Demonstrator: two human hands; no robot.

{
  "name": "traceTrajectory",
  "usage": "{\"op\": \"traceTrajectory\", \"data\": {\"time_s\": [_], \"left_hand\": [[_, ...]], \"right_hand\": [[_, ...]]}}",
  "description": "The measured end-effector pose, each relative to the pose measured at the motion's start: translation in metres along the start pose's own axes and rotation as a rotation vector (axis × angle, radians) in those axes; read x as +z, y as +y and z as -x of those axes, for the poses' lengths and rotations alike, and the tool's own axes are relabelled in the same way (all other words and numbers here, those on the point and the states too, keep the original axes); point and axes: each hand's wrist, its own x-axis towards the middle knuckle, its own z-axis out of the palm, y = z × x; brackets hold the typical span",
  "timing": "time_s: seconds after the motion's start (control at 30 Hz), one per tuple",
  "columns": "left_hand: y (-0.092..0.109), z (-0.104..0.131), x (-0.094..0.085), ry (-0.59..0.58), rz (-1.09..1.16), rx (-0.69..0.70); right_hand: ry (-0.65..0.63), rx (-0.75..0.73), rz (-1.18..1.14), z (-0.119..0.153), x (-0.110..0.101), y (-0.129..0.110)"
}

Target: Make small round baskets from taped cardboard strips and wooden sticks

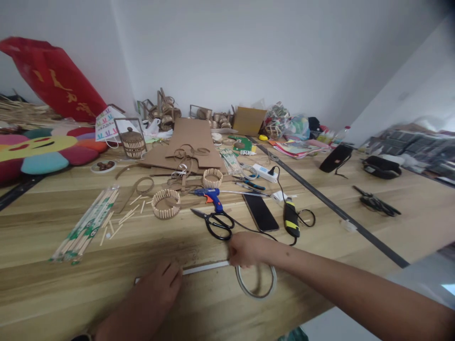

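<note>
A narrow white strip of tape [206, 268] runs across the near part of the wooden table, between my two hands. My left hand [161, 284] is closed over its left part and rests low on the table; a short white end shows beyond the fingers. The strip's other end meets my right hand [247, 249], a closed fist at the roll of tape [256, 296]. The roll hangs or stands just below that fist; its exact grip is hidden. Black-handled scissors [216, 224] lie open-bladed right behind my right hand.
Farther back lie a blue glue gun [212, 195], a phone [260, 211], a black-yellow rotary tool [291, 218] with its cord, and two stick rings [166, 204]. Bagged sticks [87, 225] and loose stick pieces lie left. Cardboard [192, 137] is behind.
</note>
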Motion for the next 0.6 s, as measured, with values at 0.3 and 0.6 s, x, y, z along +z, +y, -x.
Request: {"op": "traceTrajectory", "data": {"time_s": [0.3,0.6], "left_hand": [[0.052,-0.05,-0.037,0.048,0.061,0.308],[0.055,-0.069,-0.018,0.014,0.093,0.353]], "right_hand": [[-0.04,0.021,0.025,0.002,-0.005,-0.008],[-0.028,-0.019,-0.185,-0.003,0.002,0.011]]}}
